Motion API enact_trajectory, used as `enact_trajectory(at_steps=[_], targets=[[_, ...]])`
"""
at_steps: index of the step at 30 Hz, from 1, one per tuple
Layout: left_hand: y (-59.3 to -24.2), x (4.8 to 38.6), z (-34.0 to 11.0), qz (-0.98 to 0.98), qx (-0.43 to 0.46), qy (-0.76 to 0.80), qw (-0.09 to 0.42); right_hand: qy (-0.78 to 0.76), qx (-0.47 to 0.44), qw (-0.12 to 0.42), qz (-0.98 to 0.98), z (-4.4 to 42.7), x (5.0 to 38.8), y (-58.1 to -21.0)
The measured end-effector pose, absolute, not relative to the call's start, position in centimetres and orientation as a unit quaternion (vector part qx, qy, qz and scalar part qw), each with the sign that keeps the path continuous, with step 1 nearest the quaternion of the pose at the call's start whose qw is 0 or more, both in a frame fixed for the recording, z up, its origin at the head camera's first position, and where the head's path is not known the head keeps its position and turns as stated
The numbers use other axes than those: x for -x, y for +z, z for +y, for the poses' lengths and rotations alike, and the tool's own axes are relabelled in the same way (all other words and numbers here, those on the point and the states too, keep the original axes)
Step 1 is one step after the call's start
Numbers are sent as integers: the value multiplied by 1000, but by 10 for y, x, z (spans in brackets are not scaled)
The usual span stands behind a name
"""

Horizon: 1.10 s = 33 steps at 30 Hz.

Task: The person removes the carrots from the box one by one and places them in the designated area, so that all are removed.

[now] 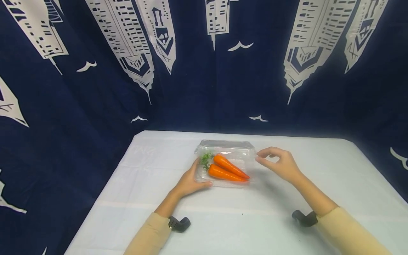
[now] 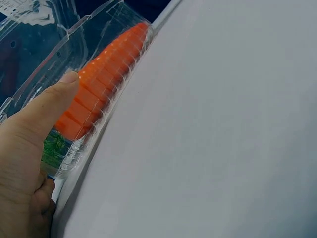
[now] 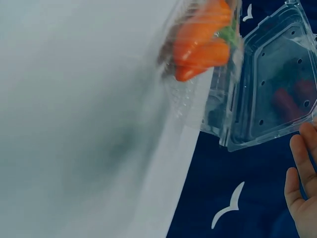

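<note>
A clear plastic clamshell container (image 1: 234, 185) sits on the white table with its lid (image 3: 277, 94) raised at the far side. Inside lie two orange carrots (image 1: 227, 173) with green leafy tops (image 1: 205, 160) toward the left. My left hand (image 1: 188, 180) grips the container's left end, its thumb (image 2: 57, 96) laid over the near edge and the fingers partly hidden. By the right side, near the lid's edge, is my right hand (image 1: 280, 164). Its visible fingers (image 3: 301, 153) are fairly straight in the right wrist view. Whether they touch the lid is unclear.
The white table (image 1: 143, 202) runs back to a dark blue cloth (image 1: 204, 88) printed with white buildings and birds. Dark wrist cameras (image 1: 180, 224) are strapped over the beige sleeves (image 1: 149, 232).
</note>
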<state>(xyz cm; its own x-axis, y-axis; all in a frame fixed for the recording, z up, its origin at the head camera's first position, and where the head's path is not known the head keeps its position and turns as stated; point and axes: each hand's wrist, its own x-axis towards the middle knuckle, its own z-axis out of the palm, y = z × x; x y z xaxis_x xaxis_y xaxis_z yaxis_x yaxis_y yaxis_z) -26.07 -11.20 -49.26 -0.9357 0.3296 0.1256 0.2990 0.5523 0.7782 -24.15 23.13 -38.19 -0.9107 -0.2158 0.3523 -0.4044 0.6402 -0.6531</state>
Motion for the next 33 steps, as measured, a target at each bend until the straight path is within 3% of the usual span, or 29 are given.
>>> enact_trajectory(at_steps=[12, 33], targets=[[-493, 261, -111, 880, -181, 437, 26, 401, -146, 144, -893, 230, 268, -361], [-490, 260, -111, 883, -176, 434, 23, 459, -76, 100, -879, 221, 332, -352]])
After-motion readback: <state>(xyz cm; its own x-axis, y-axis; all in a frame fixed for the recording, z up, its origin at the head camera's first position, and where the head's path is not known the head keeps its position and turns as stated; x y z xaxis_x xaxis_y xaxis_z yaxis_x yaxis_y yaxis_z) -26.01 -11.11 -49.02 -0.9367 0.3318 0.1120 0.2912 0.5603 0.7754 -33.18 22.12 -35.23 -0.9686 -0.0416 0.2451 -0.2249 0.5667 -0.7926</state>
